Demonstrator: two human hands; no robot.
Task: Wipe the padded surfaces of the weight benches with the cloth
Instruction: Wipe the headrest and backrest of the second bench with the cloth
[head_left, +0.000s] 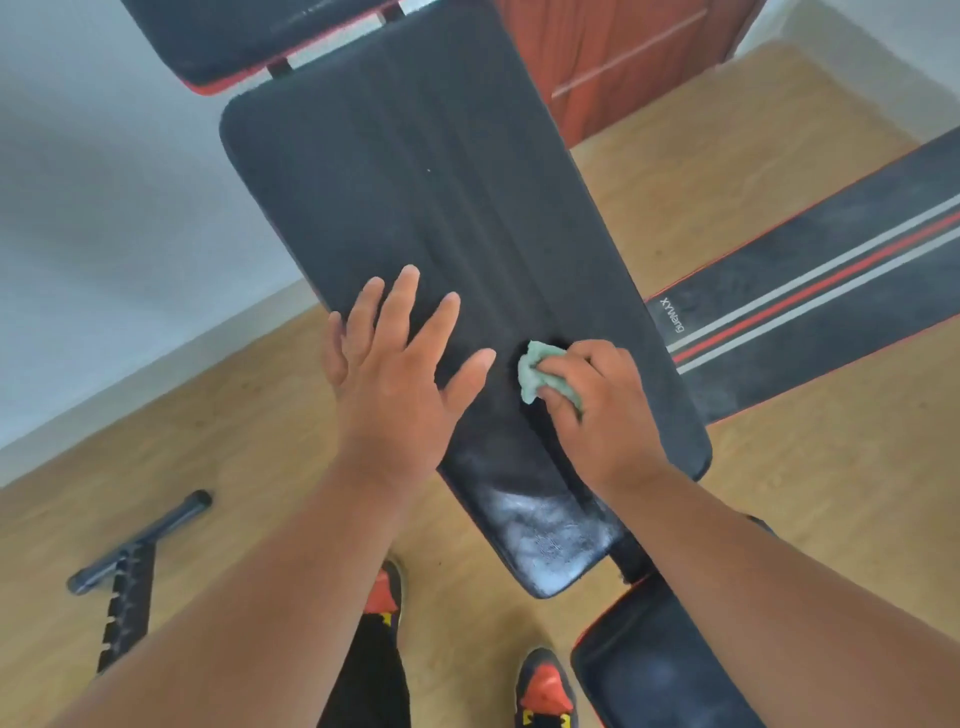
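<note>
Your left hand (397, 358) lies flat, fingers spread, on the black bench pad (395, 208) | your right hand (597, 410) grips the bunched green cloth (535, 371) — pressed on the pad's centre seam — just beside your left.

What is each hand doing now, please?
Left hand: open, fingers spread flat on the bench pad.
Right hand: closed, holding the cloth on the pad.

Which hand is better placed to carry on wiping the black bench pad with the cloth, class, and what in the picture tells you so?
The right hand. Its fingers are already curled round the green cloth, pressing it onto the black bench pad. The left hand holds nothing and lies flat, fingers spread, on the pad beside it.
</note>
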